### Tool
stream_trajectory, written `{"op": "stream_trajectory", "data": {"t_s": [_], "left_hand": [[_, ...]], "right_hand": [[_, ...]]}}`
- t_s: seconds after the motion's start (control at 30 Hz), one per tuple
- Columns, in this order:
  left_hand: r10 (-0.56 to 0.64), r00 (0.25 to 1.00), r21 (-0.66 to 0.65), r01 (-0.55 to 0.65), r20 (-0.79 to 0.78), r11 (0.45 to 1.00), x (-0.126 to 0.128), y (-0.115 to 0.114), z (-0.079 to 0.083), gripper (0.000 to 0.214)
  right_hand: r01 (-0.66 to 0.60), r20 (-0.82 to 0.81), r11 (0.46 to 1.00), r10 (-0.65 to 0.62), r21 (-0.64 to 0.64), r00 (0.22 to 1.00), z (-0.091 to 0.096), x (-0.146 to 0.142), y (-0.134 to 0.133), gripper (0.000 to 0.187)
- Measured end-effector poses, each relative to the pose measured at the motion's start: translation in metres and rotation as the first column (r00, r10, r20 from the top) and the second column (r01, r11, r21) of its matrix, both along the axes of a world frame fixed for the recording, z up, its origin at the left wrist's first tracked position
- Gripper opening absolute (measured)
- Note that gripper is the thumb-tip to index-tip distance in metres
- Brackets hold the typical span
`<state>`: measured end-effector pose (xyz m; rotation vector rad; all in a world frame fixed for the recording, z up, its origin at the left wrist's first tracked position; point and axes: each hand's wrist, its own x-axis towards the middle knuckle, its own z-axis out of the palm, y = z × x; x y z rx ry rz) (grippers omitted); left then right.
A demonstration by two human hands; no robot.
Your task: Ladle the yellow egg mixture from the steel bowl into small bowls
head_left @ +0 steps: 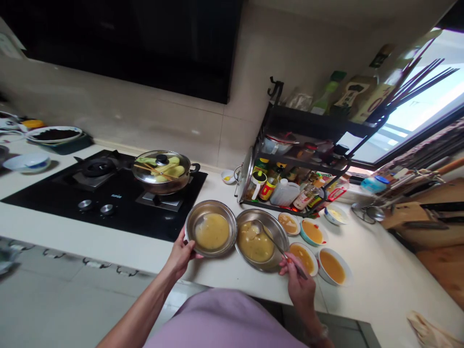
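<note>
In the head view, the left hand's [183, 256] grip holds a steel bowl [210, 207] of yellowish soup by its rim, near the front edge of the desk [235, 274]. The right hand's [300, 282] grip is closed round a metal ladle [274, 242] reaching into the steel basin [279, 233] beside it.

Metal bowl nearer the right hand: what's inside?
The metal bowl holds a cloudy, yellowish liquid. The ladle in the right hand covers part of its surface. The liquid hides the bowl's bottom, so anything sunk there can't be seen.
</note>
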<state>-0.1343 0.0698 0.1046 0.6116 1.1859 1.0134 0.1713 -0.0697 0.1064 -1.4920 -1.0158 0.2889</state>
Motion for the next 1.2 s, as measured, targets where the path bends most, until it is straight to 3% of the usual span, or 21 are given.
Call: {"op": "stream_trajectory", "data": {"t_s": [0.13,0.23,0.4,0.6,0.73,0.9,1.2], "left_hand": [[0.000,1.000,0.005,0.000,0.001,1.000,0.001,0.000,0.000,0.089],[-0.009,1.000,0.012,0.009,-0.005,1.000,0.002,0.000,0.001,0.089],[-0.028,1.000,0.012,0.028,-0.005,1.000,0.004,-0.001,0.005,0.088],[-0.035,0.999,0.030,0.036,-0.026,0.999,0.005,-0.003,0.004,0.089],[-0.036,0.999,0.041,0.038,-0.032,0.998,0.005,-0.003,0.003,0.088],[-0.023,1.000,0.022,0.024,-0.010,0.999,0.003,-0.003,0.005,0.088],[-0.031,1.000,0.009,0.031,-0.003,0.999,0.002,-0.002,0.005,0.088]], "right_hand": [[-0.150,0.364,0.987,0.118,0.060,0.924,0.000,0.002,-0.008,0.022],[-0.214,0.418,0.971,0.152,0.106,0.896,0.011,-0.007,-0.006,0.027],[-0.302,0.189,0.942,0.272,0.148,0.944,0.025,-0.040,0.009,0.027],[-0.397,0.073,0.914,0.392,0.080,0.917,0.003,-0.063,0.028,0.021],[-0.306,-0.168,0.952,0.304,0.016,0.938,-0.005,-0.069,0.036,0.024],[-0.211,-0.445,0.977,0.175,-0.033,0.879,0.004,-0.067,0.042,0.035],[-0.098,-0.610,0.994,0.051,-0.044,0.791,0.014,-0.063,0.043,0.040]]}}
